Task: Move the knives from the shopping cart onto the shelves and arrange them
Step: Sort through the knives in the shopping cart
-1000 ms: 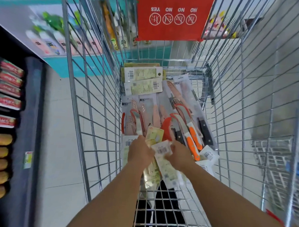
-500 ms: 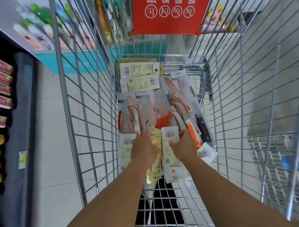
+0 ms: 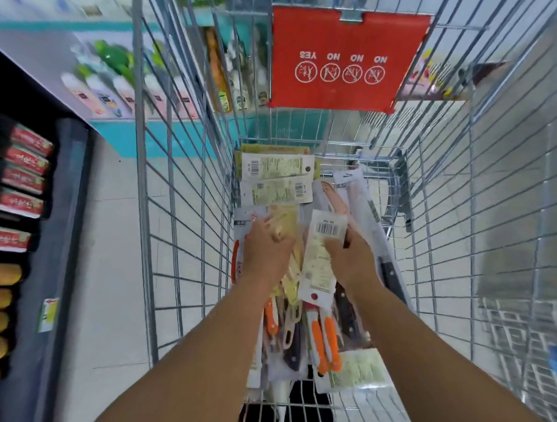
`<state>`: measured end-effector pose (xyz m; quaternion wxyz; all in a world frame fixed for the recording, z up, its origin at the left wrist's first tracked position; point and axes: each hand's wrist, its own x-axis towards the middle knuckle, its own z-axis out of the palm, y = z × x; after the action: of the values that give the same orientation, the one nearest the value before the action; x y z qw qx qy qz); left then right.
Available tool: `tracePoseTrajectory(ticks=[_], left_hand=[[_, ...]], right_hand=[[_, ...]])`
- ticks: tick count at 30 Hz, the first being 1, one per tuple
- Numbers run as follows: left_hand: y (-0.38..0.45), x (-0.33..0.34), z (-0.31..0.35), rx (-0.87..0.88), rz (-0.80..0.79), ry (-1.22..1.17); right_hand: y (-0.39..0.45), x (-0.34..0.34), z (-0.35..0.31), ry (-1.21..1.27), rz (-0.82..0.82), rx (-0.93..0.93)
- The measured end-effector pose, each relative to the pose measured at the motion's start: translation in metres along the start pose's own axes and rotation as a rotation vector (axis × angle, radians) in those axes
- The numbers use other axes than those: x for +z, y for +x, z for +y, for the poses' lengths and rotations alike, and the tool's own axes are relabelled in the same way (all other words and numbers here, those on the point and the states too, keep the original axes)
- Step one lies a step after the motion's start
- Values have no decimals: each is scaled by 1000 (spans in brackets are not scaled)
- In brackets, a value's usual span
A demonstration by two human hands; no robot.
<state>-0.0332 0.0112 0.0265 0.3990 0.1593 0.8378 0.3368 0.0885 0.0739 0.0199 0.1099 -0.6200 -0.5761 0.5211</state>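
Note:
Both my arms reach down into a wire shopping cart (image 3: pixel 187 226) whose bottom is covered with several packaged knives. My left hand (image 3: pixel 266 245) grips a yellowish knife pack (image 3: pixel 286 224). My right hand (image 3: pixel 351 258) holds a white card pack with a barcode (image 3: pixel 321 254), lifted above the pile. Under my wrists lie orange-handled knives (image 3: pixel 325 340) and a dark-handled knife (image 3: pixel 392 276). Two label-side-up packs (image 3: pixel 277 179) lie at the far end of the cart.
A red sign (image 3: pixel 344 60) hangs on the cart's far end. On the left stands a dark shelf (image 3: pixel 59 233) with red and yellow packaged goods. A teal display (image 3: pixel 123 86) stands beyond it. Pale floor tiles (image 3: pixel 108 267) run between shelf and cart.
Both hands have moved farther into the cart and lifted their packs higher. The orange-handled knives that were ahead of my hands now lie below my wrists.

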Motion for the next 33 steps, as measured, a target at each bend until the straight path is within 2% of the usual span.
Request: tracePoseTrajectory(ticks=[4,7,12,17,18,21,23,26,29,31,33], left_hand=[[38,-9,33,-20,195,-205],[66,-14,56,-65,288,-376],[112,-7,77,-204,341,-595],[143,11,55,-337,314,-705],[147,14,50,-373,329,-734],[154,20,41,-501,353,-813],[158,21,34,-503,345,-808],[154,23,29,-426,351,-732],[150,24,23,-383,380,-501],[149,23,22,-372,373,-486],[148,20,25,-342,341,-454]], right_hand=[[37,-3,-31,86,103,-42],[72,-2,-47,-1,184,-164],[131,6,-67,-266,174,-427],[160,40,-97,-390,345,-791],[164,48,-98,-452,302,-817],[167,66,-84,-663,-109,-660],[167,67,-70,-666,-223,-612],[169,64,-60,-692,-224,-632],[166,57,-56,-738,-40,-469],[164,55,-52,-644,-116,-430],[162,54,-50,-575,-242,-486]])
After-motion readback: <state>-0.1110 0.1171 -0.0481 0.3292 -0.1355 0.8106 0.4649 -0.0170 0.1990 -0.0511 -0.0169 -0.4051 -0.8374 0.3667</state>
